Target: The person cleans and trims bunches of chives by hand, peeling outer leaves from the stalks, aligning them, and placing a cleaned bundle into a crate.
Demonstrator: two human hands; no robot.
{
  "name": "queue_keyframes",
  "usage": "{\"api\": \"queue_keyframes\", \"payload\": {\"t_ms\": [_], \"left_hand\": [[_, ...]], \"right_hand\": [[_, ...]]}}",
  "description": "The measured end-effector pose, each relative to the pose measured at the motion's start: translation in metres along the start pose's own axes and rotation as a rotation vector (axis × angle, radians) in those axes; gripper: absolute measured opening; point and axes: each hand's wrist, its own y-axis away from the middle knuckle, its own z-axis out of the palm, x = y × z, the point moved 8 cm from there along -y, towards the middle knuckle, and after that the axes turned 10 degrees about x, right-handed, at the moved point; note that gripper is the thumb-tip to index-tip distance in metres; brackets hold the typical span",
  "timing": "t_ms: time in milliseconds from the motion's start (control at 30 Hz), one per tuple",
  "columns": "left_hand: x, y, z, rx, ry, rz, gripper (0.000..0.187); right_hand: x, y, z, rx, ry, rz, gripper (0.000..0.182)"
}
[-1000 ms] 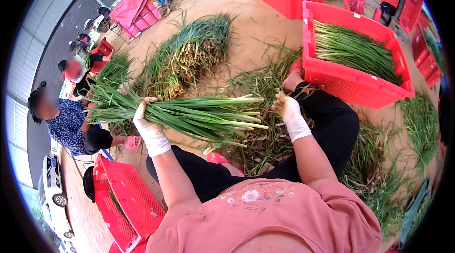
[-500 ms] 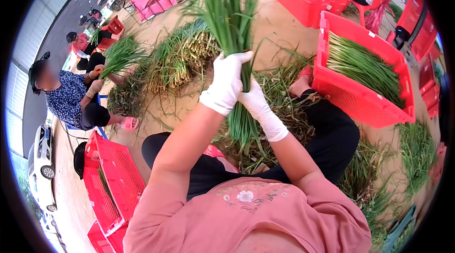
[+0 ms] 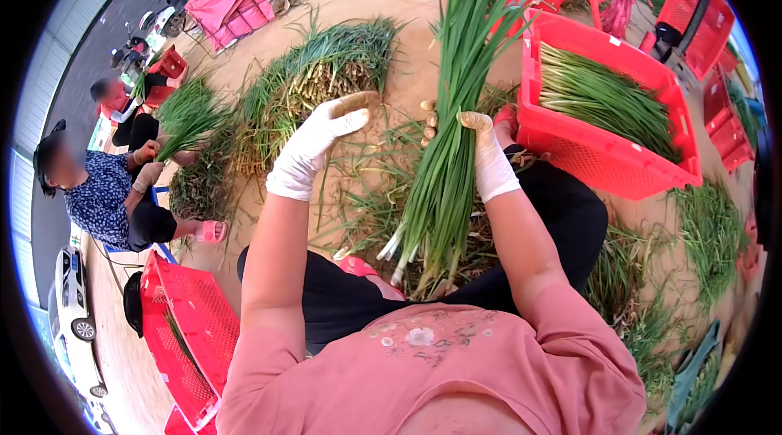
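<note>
Scallions [image 3: 446, 166] stand almost upright in the centre of the frame, and only your right hand [image 3: 485, 154] holds them, with its gloved fingers closed around the middle of the bundle. The white root ends hang down over your lap and the green tops reach up past the rim of the red crate [image 3: 607, 154] at the right. Your left hand [image 3: 314, 146] is free, with the fingers spread wide, and it hovers left of the bundle, above the heap of uncleaned scallions [image 3: 318, 89] on the ground.

The main risk, as I judge it, is that one hand is not enough for so thick a bundle. If your grip becomes loose, the outer stalks can slide down and fall into the trimmings [image 3: 383, 207] on the ground around your legs, where they mix with the waste. The tall leaves also lean toward the crate; they can catch on its edge and bend or break. Bring your left hand close to the bundle before you tilt it.
</note>
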Motion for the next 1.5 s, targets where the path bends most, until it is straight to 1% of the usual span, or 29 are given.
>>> {"api": "queue_keyframes", "payload": {"t_ms": [67,100,133,167,200,233,300,333,367,400,433,500,567,600,667,700,767,833,967,1033,1100,1167,1200,1233,1300,1367,1400,1433,1500], "left_hand": [[-0.024,0.003,0.005,-0.067,-0.099,-0.047,0.100],[-0.030,0.000,0.005,-0.027,-0.100,0.039,0.096],[-0.036,0.000,0.008,-0.071,-0.002,-0.058,0.091],[-0.039,0.003,0.012,-0.114,0.095,-0.153,0.085],[-0.035,0.005,-0.004,0.177,0.232,-0.108,0.068],[-0.012,0.013,0.000,0.243,0.495,-0.050,0.054],[-0.021,0.011,-0.019,0.281,0.609,0.009,0.047],[-0.031,0.006,-0.025,0.208,0.744,0.022,0.043],[-0.051,0.003,-0.045,0.332,0.782,-0.038,0.032],[-0.064,0.001,-0.061,0.337,0.752,-0.053,0.026],[-0.068,0.003,-0.071,0.344,0.723,-0.066,0.020],[-0.069,0.014,-0.095,0.485,0.696,-0.079,0.016],[-0.080,0.020,-0.120,0.638,0.696,-0.113,0.015],[-0.083,0.021,-0.127,0.643,0.701,-0.106,0.015],[-0.099,0.028,-0.146,0.853,0.793,-0.130,0.012],[-0.103,0.026,-0.148,0.848,0.795,-0.129,0.012],[-0.121,0.031,-0.158,0.995,0.836,-0.161,0.011],[-0.143,0.027,-0.164,1.009,0.853,-0.167,0.013],[-0.165,0.025,-0.168,1.046,0.934,-0.242,0.018],[-0.172,0.025,-0.168,1.081,0.885,-0.307,0.011],[-0.175,0.023,-0.167,1.081,0.873,-0.304,0.010],[-0.181,0.018,-0.168,1.091,0.883,-0.267,0.009],[-0.182,0.017,-0.168,1.105,0.888,-0.248,0.010],[-0.181,0.017,-0.165,1.101,0.889,-0.252,0.010],[-0.176,0.017,-0.161,1.110,0.810,-0.275,0.011],[-0.178,0.012,-0.162,1.096,0.840,-0.243,0.013],[-0.176,0.013,-0.163,1.112,0.838,-0.236,0.013],[-0.175,0.015,-0.163,1.129,0.835,-0.234,0.014],[-0.180,0.013,-0.166,1.130,0.829,-0.240,0.015]], "right_hand": [[0.017,-0.004,0.026,-0.065,0.058,0.110,0.062],[0.030,-0.007,0.037,-0.077,0.104,0.172,0.060],[0.047,-0.009,0.055,-0.146,0.133,0.277,0.055],[0.060,-0.012,0.058,-0.065,0.178,0.286,0.054],[0.080,-0.015,0.065,-0.119,0.148,0.390,0.055],[0.096,-0.018,0.070,-0.174,0.120,0.492,0.056],[0.110,-0.039,0.049,-0.063,0.293,0.499,0.060],[0.107,-0.042,0.048,0.009,0.426,0.454,0.062],[0.104,-0.043,0.049,0.081,0.557,0.410,0.064],[0.098,-0.042,0.039,0.117,0.709,0.437,0.067],[0.071,-0.046,0.026,0.280,1.071,0.186,0.066],[0.031,-0.023,0.025,0.375,1.165,-0.180,0.053],[0.023,0.008,0.037,0.315,0.963,-0.237,0.033],[0.025,0.025,0.042,0.335,1.116,-0.232,0.029],[0.054,0.047,0.039,0.279,1.098,-0.209,0.021],[0.068,0.055,0.048,0.202,1.335,-0.296,0.018],[0.105,0.061,0.049,0.071,1.788,-0.479,0.019],[0.130,0.064,0.054,0.068,2.039,-0.648,0.020],[0.148,0.045,0.038,0.208,2.197,-0.694,0.022],[0.152,0.036,0.029,0.228,2.253,-0.704,0.024],[0.147,0.036,0.031,0.252,2.201,-0.677,0.018],[0.133,0.033,0.006,0.513,1.249,-0.304,0.011],[0.131,0.034,0.007,0.509,0.908,-0.130,0.007],[0.123,0.036,0.014,0.463,0.572,-0.133,0.007],[0.094,0.038,0.052,0.298,0.221,-0.135,0.005],[0.057,0.048,0.102,-0.037,0.119,-0.256,0.014],[0.043,0.057,0.111,-0.081,0.128,-0.265,0.026],[0.036,0.064,0.118,-0.299,0.140,-0.247,0.023],[0.051,0.072,0.105,-0.336,0.456,0.039,0.019]]}}
